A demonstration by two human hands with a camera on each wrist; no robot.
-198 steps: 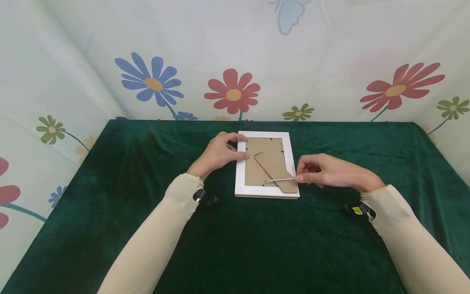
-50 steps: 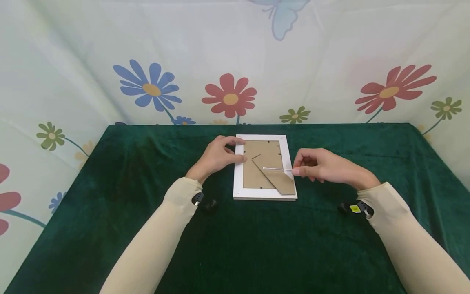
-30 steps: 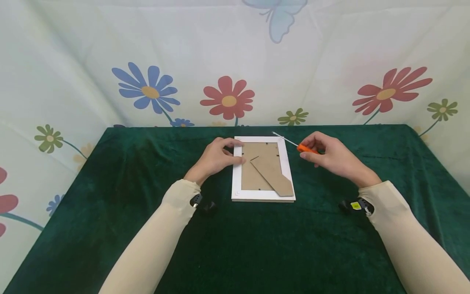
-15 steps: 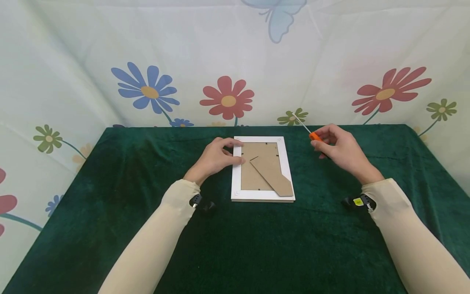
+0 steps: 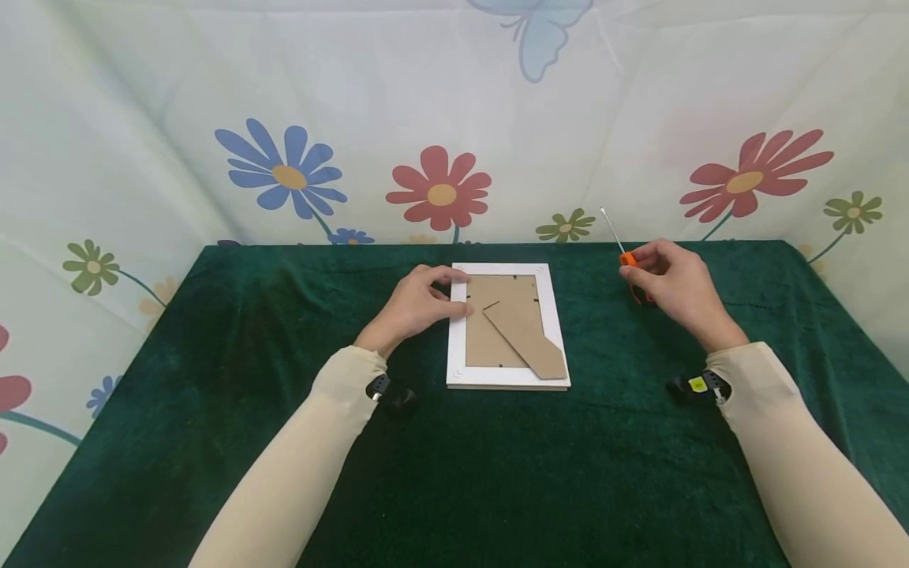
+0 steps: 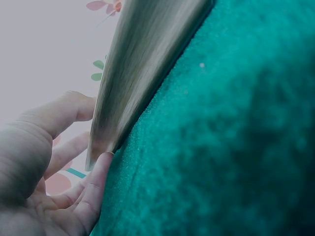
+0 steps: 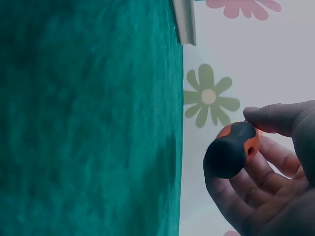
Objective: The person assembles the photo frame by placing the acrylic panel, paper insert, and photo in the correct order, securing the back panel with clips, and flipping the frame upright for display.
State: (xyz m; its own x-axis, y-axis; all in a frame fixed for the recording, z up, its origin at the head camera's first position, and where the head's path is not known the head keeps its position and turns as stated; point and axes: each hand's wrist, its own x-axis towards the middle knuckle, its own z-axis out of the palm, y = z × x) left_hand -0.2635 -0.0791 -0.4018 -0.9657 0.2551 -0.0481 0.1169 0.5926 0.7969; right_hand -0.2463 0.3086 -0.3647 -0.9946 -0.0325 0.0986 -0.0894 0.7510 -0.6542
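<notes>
A white picture frame lies face down on the green cloth, its brown backboard and folded easel leg upward. My left hand grips the frame's left border, thumb over the top. In the left wrist view its fingers reach the frame's side edge. Right of the frame, my right hand holds a screwdriver by its orange and black handle, the thin metal shaft pointing up and away. From the right wrist view the handle's black end faces the camera; the shaft is hidden.
Dark green velvet cloth covers the table. Behind and at the sides hangs a white curtain printed with flowers and a butterfly. The frame stands near the table's far edge. A wrist camera is strapped at each sleeve.
The screwdriver tip was over the backboard; my right hand has lifted it away to the right, its shaft turning upward. My left hand stays on the frame.
</notes>
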